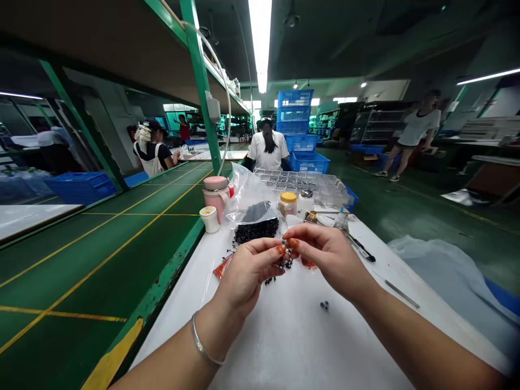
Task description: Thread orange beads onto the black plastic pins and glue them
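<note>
My left hand (pixel 254 268) and my right hand (pixel 325 254) meet above the white table (pixel 280 341), fingertips pinched together. Between them is a tiny greyish part (pixel 284 243), too small to name and mostly covered by the fingers. Behind the hands lies a heap of small black parts (pixel 254 232), spilling from a clear plastic bag (pixel 252 197). Orange-red small pieces (pixel 221 267) show beside my left hand, and more appear under the right fingers. A few small grey parts (pixel 324 306) rest on the table in front of my right hand.
A pink cup (pixel 216 196), a white tub (pixel 209 219) and a yellow-lidded jar (pixel 288 203) stand beyond the hands. A compartment tray (pixel 309 184) is farther back. At right lies a metal rod (pixel 402 294). A green conveyor (pixel 101 238) runs along the left; people are nearby.
</note>
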Demonstrator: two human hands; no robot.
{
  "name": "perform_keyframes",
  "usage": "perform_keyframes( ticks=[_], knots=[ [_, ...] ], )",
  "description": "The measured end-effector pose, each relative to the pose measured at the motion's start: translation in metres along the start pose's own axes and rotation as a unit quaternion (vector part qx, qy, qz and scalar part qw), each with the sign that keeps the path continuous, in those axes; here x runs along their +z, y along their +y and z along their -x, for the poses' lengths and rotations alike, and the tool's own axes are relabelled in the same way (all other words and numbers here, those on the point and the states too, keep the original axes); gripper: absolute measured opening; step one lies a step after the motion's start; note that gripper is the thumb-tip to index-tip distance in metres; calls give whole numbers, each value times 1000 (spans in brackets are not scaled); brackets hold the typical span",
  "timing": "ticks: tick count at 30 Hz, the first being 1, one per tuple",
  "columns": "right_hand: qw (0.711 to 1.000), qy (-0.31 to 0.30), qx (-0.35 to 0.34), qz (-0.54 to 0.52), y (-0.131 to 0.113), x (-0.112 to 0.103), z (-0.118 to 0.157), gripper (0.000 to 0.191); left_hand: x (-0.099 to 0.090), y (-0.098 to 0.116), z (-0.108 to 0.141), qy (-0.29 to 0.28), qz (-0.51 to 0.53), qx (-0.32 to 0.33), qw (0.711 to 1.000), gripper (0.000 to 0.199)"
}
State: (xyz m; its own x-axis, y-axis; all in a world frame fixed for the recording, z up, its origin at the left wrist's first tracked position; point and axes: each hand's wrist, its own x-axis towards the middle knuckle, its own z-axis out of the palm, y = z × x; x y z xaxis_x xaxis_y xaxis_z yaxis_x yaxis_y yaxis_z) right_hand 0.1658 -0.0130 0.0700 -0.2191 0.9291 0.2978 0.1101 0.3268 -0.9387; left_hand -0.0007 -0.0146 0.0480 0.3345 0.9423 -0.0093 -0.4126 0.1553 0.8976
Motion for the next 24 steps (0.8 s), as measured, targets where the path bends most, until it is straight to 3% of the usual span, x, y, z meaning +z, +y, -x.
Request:
perform_keyframes(
  ticks=[5, 8, 11, 14, 19, 24],
  knots=[
    [998, 37, -39, 26, 16, 1, -3, 14, -5, -7, -11, 7, 34, 8, 999, 12],
    [990, 54, -95, 87, 34, 6, -2, 17, -13, -13, -13, -6, 23, 3, 1000, 12],
    [969, 38, -179, 163, 49, 8, 2, 17, -20, -19, -13, -13, -36, 6, 999, 16],
    [936, 69, -259, 226, 57, 3, 5, 21, -21, -22, -12, -17, -101, 21, 995, 20],
    [904, 105, -293, 292, 71, -8, 6, 16, -17, -26, -13, -27, -131, 31, 991, 28],
    [901, 142, -300, 281, 92, -9, 6, 16, -16, -33, -15, 13, -146, 45, 988, 33]
  ],
)
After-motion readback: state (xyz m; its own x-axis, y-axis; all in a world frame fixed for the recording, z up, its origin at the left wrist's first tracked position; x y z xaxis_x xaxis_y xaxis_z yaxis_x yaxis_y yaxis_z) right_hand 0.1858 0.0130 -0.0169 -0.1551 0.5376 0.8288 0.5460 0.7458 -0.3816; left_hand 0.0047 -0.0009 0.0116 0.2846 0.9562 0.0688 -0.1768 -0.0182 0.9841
